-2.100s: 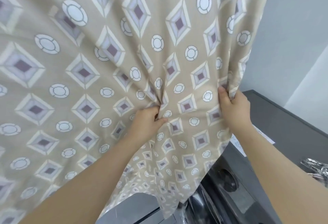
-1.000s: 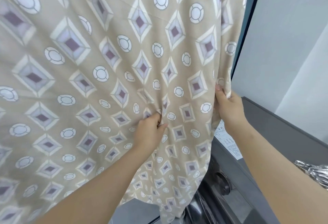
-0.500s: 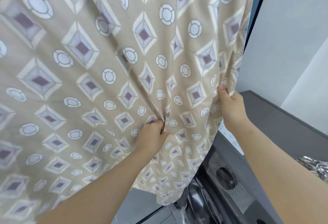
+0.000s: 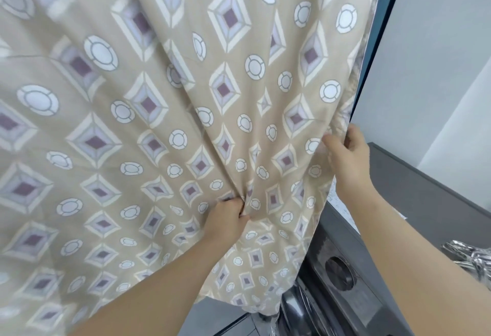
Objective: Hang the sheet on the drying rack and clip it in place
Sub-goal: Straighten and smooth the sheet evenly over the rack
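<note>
Hanging as a broad curtain straight ahead of the person, the patterned sheet (image 4: 186,96) rises well above both hands and runs out of view at the top, so the rack it is meant for cannot be seen, nor can any clip. The left hand (image 4: 228,216) is closed on a bunch of cloth in the body of the sheet, and folds fan upward from that pinch. The right hand (image 4: 348,155) sits higher and further right, with its thumb on the near face and its fingers wrapped round the sheet's side edge. The sheet's long run is therefore up and down, with the lower hem hanging loose below the left hand. The right hand is the nearer one to the free edge, and the left is the nearer one to the hem. Judging from this, the cloth is already borne from above, and the coming move is probably a tug or a spreading sideways. For that, the right hand leads along the edge while the left feeds slack. Just below the right forearm stands a dark machine (image 4: 345,277) with a grey top (image 4: 425,189); the hem hangs just beside its front. A crinkled silvery thing (image 4: 473,258) lies further right of that arm. Beyond the right hand a dark upright strip (image 4: 382,43) borders a pale wall (image 4: 438,43).
</note>
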